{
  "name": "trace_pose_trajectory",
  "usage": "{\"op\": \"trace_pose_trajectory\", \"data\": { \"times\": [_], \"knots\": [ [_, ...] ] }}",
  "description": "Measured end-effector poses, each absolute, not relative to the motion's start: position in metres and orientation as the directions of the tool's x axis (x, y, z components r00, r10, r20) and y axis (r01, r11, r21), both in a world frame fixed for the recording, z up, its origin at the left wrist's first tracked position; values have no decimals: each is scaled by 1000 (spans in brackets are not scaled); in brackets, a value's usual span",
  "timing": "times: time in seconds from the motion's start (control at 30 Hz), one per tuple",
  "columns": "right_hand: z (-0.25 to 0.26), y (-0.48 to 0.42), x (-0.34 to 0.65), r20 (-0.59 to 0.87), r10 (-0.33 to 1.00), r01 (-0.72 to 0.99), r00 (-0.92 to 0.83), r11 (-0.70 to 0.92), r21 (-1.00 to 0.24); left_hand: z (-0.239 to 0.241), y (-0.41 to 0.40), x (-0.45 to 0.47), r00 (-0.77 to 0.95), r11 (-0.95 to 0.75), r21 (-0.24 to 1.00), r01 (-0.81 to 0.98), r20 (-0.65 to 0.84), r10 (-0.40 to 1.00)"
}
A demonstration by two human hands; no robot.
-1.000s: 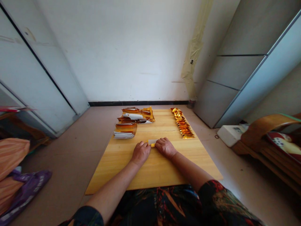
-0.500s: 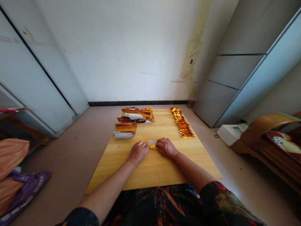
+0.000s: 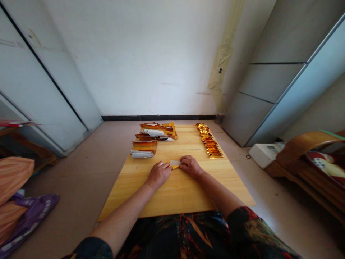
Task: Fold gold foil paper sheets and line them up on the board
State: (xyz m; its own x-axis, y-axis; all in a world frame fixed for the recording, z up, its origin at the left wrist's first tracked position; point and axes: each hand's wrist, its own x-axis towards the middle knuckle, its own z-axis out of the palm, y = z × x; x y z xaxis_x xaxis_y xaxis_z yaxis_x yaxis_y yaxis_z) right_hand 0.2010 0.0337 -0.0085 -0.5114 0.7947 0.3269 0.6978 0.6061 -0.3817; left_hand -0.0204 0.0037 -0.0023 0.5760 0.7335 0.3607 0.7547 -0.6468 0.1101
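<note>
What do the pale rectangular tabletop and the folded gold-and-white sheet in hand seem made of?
Tabletop: probably wood, satin finish; straight grain streaks show.
Folded sheet: perhaps foil-faced paper; pale matte face, golden near edge, though too small to confirm foil.

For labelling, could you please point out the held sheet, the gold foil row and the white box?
Held sheet [image 3: 175, 163]: head view, pale middle.
Gold foil row [image 3: 211, 144]: head view, its middle.
White box [image 3: 262, 155]: head view, plain surface.

Soft, cool light on the wooden tabletop [image 3: 185, 196], pale wall [image 3: 140, 64] bright beyond it, gold packets [image 3: 210, 144] glinting at its right edge, deep shadow below the armrest [image 3: 302, 141] farther right, cabinet [image 3: 40, 82] to its left stretched aslant.
</note>
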Motion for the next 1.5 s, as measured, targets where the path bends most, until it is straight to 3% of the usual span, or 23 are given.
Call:
{"op": "trace_pose_trajectory", "data": {
  "times": [0.87,1.5],
  "knots": [
    [5,25,177,198,915,821,-351,403,-405,10,-5,-19,647,-639,-107,761,196,737],
    [-1,26,165,159,954,909,-252,291,-300,16,-7,-20,670,-660,-120,742,184,719]
  ]
}}
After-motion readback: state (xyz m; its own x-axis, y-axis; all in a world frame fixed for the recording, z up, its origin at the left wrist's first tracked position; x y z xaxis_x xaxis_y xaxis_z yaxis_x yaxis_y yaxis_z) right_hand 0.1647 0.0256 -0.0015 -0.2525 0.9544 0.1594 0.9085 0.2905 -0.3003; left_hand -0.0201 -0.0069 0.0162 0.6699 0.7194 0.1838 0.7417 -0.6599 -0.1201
